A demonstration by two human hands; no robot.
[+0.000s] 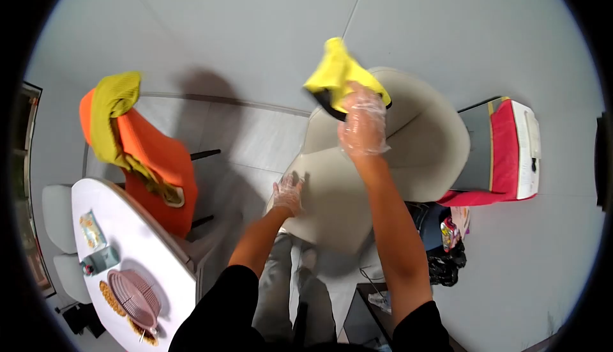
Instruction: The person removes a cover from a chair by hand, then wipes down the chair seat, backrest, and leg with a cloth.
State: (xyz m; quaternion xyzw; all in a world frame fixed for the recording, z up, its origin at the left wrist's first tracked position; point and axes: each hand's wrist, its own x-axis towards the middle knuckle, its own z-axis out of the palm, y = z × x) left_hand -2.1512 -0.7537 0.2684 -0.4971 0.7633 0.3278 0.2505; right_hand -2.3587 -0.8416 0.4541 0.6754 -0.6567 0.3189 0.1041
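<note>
Head-worn view, forward and down

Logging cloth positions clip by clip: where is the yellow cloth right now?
In the head view's upper middle, the yellow cloth is in the gloved right hand, by the beige chair's backrest.

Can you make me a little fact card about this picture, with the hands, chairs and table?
Left hand: gloved, fingers spread, at the edge of the beige chair
Right hand: gloved, gripping a yellow cloth
Orange chair: yellow-green knitted cloth draped over it
White table: pink basket on it
</note>
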